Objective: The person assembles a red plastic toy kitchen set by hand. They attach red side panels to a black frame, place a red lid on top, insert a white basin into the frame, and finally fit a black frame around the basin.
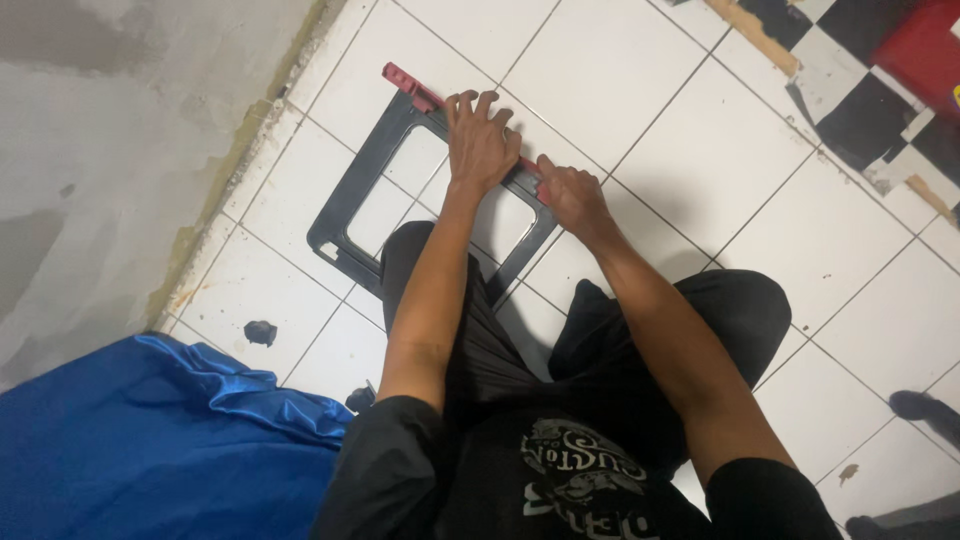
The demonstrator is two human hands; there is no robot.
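Blue cloth (150, 440): shiny, crumpled, at the near left on the floor, beside the person's left sleeve.
Knees: dark trousers, the person squatting over the tiled floor (620, 110) of white squares.
Dark frame (345, 195): a grey plastic rectangle with window-like openings, lying flat on the tiles; its near edge is hidden behind the left knee.
Left hand (480, 140): palm down, fingers spread, pressing on the frame's far rail and on the red strip there (not closed around anything).
Right hand (572, 197): curled closed at the frame's right corner, pinching the end of the red strip; fingertips hidden.
Red strip (412, 88): runs along the far rail, its left end poking past the frame's corner.
Wall (110, 130): grey, unpainted, to the left.
Far right: black-and-white checked tiles (860, 110), a red object (925, 50) at the corner.
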